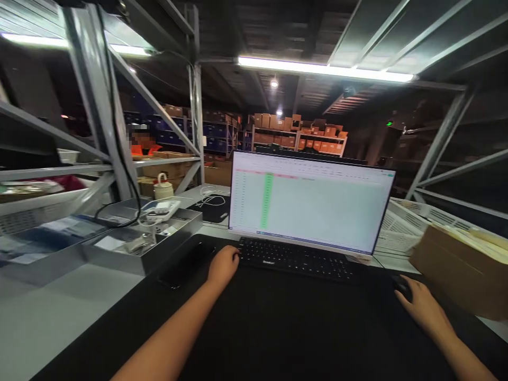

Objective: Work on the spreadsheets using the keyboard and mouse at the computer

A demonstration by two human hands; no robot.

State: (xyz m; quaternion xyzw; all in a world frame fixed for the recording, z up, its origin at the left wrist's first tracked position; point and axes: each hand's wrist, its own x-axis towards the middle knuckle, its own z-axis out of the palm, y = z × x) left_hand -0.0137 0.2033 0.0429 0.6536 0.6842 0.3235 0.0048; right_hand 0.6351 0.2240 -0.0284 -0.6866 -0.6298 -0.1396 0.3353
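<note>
A black keyboard [293, 259] with white key legends lies on a black desk mat [301, 323], just below a lit monitor [317, 206]. My left hand [224, 265] rests at the keyboard's left end, its fingers bent over the keys and apart from the thumb; the fingertips are partly hidden. On the far right of the mat, my right hand [424, 304] is wrapped over a black computer mouse [402, 288]. The monitor displays a spreadsheet with one green column and a pinkish row; its text is too small to read. A dark phone-like slab [186, 264] lies left of my left hand.
Grey open trays [174, 244] with small items stand at left, near a cream jug [163, 189] and white cables [210, 197]. At right are a cardboard box [460, 272] and white baskets [397, 227]. Metal shelf posts frame the desk. A person in orange [145, 150] is behind.
</note>
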